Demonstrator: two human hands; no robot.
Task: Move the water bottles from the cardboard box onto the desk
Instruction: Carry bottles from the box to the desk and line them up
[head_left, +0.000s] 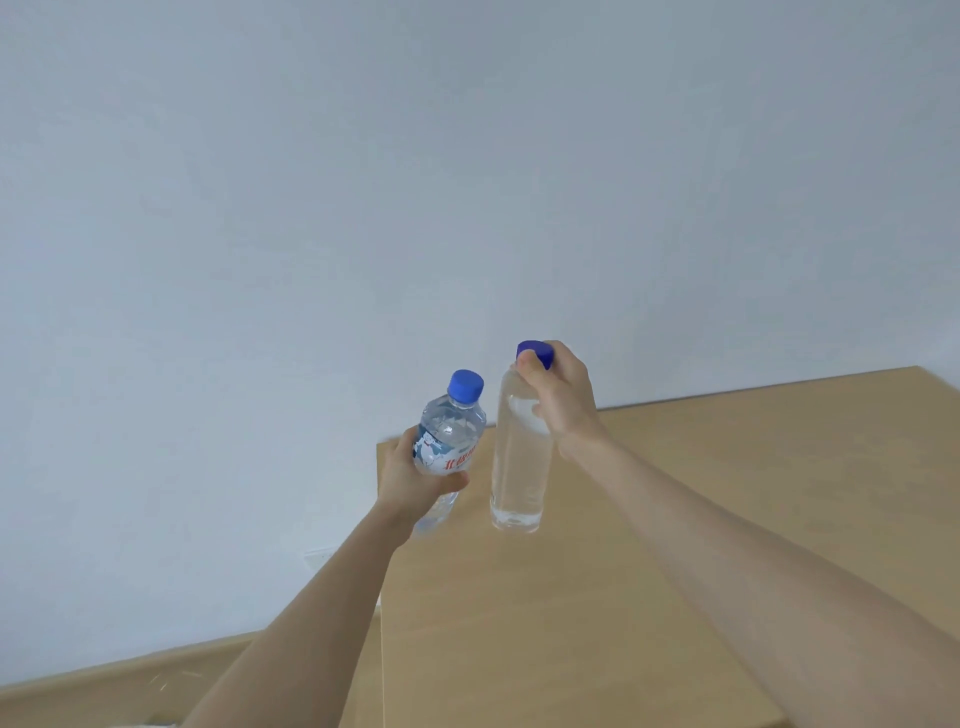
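Note:
My left hand (415, 475) grips a short labelled water bottle (451, 431) with a blue cap around its middle, tilted, above the desk's far left corner. My right hand (558, 395) holds a taller clear bottle (519, 467) without a label by its neck and blue cap. This bottle hangs nearly upright, its base close to or touching the light wooden desk (649, 545). The two bottles are side by side, slightly apart. The cardboard box is out of view.
A plain pale wall fills the view behind the desk. The desk's left edge (380, 571) drops to a wooden floor (130, 686) at the lower left. A white wall socket (317, 558) sits low beside my left forearm.

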